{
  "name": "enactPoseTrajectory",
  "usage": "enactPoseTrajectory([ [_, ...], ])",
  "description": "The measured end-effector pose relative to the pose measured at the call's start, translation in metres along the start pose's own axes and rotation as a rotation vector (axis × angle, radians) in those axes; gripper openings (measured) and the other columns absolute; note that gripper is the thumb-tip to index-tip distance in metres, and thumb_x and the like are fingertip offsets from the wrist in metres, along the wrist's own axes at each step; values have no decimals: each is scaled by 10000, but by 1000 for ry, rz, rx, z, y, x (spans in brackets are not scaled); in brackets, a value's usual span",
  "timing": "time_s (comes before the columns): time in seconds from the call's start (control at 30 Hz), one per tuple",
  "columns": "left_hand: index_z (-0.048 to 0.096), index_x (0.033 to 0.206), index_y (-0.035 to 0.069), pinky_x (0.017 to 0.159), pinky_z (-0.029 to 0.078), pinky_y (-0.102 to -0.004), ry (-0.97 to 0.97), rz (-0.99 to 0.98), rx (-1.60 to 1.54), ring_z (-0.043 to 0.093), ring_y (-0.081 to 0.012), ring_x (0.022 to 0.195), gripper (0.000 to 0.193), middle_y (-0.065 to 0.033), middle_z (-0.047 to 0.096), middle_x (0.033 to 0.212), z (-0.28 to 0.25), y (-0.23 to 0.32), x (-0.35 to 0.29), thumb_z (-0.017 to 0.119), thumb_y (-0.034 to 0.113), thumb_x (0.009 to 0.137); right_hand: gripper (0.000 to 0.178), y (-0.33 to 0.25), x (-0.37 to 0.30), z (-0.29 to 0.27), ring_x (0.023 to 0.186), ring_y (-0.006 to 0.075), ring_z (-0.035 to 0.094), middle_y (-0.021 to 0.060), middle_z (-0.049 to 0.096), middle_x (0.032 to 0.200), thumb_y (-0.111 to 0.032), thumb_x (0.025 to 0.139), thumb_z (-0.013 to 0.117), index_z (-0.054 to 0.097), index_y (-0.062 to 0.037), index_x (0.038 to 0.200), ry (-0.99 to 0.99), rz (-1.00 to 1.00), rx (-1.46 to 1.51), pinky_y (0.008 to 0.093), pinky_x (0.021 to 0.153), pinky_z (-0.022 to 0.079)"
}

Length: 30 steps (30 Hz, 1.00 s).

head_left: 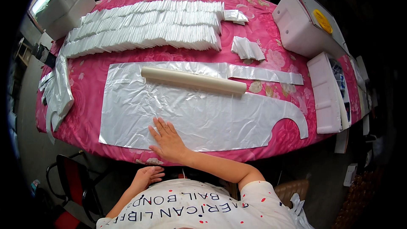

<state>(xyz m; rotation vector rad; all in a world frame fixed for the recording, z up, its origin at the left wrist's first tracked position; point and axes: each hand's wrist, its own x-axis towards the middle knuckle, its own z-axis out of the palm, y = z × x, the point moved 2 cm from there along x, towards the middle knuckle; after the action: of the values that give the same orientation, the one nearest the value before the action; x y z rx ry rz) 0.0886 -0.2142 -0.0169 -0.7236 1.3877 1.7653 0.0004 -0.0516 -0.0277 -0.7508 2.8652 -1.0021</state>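
White plastic sheet (pixel 203 123) at centre, partly hidden under tube (pixel 193 80); folded packs (pixel 144 37) far left, foam boxes (pixel 324 101) right. Right hand (pixel 167 143) spread flat on sheet; left hand (pixel 146 178) half-curled, near, contents: cannot tell.

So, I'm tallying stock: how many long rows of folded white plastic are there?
3, one behind another beyond the pale tube: back row, middle row, front row. No further rows show.

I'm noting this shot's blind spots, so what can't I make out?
Head view:
- Right hand: palm hidden behind its back.
- Sheet: partly covered by the tube.
- Items in the right-side box: too small.
- Shirt: cut off by the lower edge.
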Motion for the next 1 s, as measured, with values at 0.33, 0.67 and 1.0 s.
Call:
enactPoseTrajectory([
  [0.33,639,979,4,628,510,-251,48,562,933,638,-132,690,234,-116,661,857,17,44,-4,667,57,753,164,-7,-29,-41,1303,320,290,147,449,1272,-140,777,637,573,-52,900,-192,-282,181,503,1069,197],
  [0.67,622,1053,26,751,504,-291,32,736,916,640,-218,852,321,-140,636,1046,41,65,4,684,62,740,155,262,-11,-265,743,75,551,10,634,849,-121,864,606,632,5,951,848,422,571,224,692,449],
  [1.0,605,1062,19,785,498,-317,-11,736,977,628,-264,914,314,-158,626,1058,52,71,11,660,55,756,366,324,8,-282,1042,317,494,155,574,1108,-249,770,650,613,-38,1067,814,706,-653,423,898,384],
])
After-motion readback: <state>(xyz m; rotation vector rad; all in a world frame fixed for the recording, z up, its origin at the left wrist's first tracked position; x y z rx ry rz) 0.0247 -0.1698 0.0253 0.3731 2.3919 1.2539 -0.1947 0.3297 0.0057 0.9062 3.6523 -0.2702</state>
